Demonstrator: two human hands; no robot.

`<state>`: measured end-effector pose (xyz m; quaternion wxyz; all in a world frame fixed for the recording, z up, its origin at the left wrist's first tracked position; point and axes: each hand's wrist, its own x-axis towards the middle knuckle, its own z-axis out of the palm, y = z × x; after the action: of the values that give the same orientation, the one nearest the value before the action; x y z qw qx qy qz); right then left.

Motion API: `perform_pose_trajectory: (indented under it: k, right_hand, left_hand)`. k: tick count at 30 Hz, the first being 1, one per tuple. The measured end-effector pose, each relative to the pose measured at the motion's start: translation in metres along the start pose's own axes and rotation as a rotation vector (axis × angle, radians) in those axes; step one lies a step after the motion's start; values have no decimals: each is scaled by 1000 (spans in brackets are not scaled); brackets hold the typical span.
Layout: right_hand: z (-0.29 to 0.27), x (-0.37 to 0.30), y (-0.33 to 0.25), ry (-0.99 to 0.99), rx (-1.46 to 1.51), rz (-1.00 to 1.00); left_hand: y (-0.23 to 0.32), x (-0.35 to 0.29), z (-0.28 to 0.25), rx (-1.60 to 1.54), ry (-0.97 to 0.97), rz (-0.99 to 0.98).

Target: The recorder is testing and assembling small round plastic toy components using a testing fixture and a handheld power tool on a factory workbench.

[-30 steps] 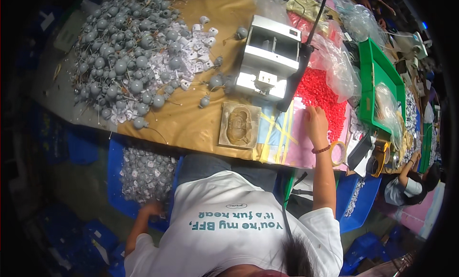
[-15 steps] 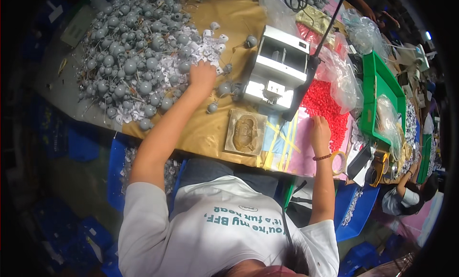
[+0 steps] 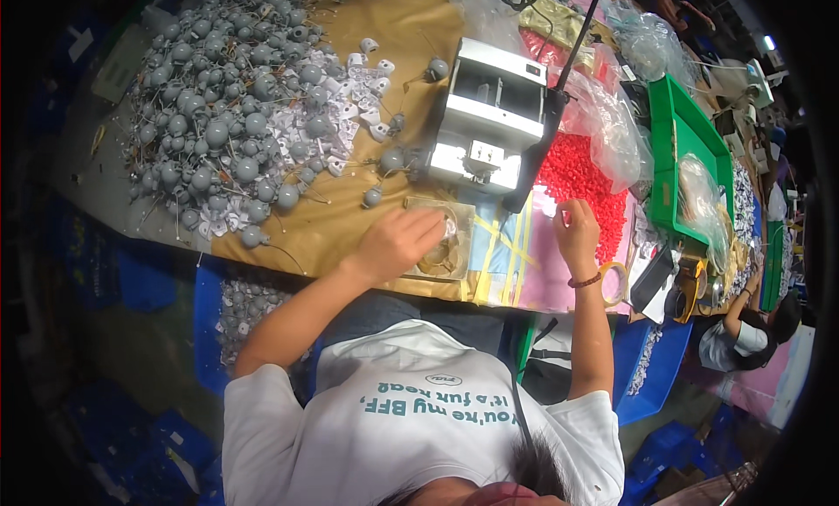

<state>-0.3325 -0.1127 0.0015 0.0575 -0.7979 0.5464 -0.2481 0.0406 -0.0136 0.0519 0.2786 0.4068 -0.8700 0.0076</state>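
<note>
My left hand (image 3: 404,241) is over the square fixture block (image 3: 461,263) with a rounded hollow, at the front edge of the table. Its closed fingers hold a small white plastic part (image 3: 450,227) in the hollow. My right hand (image 3: 578,240), wearing a beaded bracelet, is above the pink sheet beside the heap of small red parts (image 3: 577,167). Its fingertips are pinched together; what they hold, if anything, is too small to make out. Behind the block stands a white press-like machine (image 3: 489,113).
A large heap of grey balls with thin stems (image 3: 205,113) and white plastic parts (image 3: 336,104) covers the left. A green tray (image 3: 664,165) with plastic bags stands right. A yellow tape roll (image 3: 614,283) lies by my right wrist. Blue bins (image 3: 651,375) are below the table edge.
My left hand has come from the white parts by the grey heap, right and nearer, to the fixture block, with a white part. My right hand has shifted slightly. The view has shifted a little.
</note>
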Motion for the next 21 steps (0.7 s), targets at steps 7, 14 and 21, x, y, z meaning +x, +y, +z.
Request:
perform_pose_trajectory:
  k: [7,14,21]
  right_hand:
    - [1,-4,-91,-78,560,-160]
    - [35,1,-159,-93,602,-431]
    - [55,-6,-159,-118,333,-627]
  left_hand:
    - [11,-16,33,-214,-118,-206]
    - [21,-16,50,-331,44,-489]
    - [14,-20,41,-456,80,-724]
